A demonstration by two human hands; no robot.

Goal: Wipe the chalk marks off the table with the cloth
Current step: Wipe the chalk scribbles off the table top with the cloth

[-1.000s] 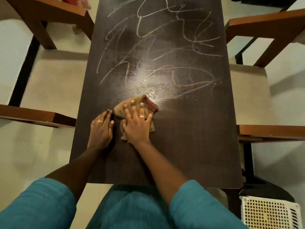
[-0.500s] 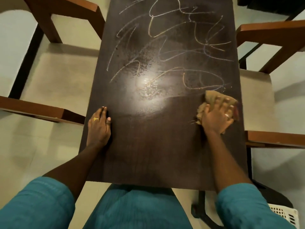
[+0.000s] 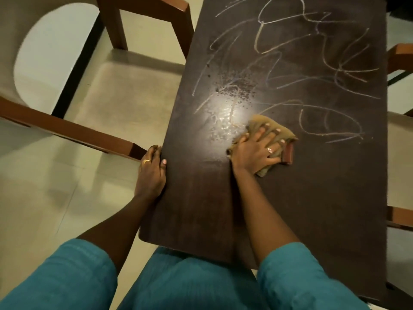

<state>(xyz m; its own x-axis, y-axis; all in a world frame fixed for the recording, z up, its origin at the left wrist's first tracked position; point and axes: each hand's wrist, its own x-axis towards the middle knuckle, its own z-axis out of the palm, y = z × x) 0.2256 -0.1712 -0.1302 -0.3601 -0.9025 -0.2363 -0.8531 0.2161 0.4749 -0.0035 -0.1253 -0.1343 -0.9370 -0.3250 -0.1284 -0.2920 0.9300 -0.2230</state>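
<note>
A dark brown table [image 3: 312, 209] runs away from me, its far half covered in pale chalk marks [image 3: 312, 70]. My right hand [image 3: 259, 151] lies flat with fingers spread on a crumpled tan cloth [image 3: 263, 123] with a red-brown edge, pressing it to the tabletop near the middle, just below the lowest scribbles. A wet, shiny patch [image 3: 225, 117] glints left of the cloth. My left hand [image 3: 152, 173] grips the table's left edge, thumb on top. The near half of the tabletop shows no chalk.
A wooden chair [image 3: 93, 133] with a beige seat stands close against the table's left side, its armrest end beside my left hand. Another wooden chair's arms [image 3: 400, 57] show at the right edge. Pale tiled floor lies below.
My right hand has swept the cloth back from the table's right edge to the middle. My left hand has shifted from flat on the top to gripping the left edge. The view has swung left.
</note>
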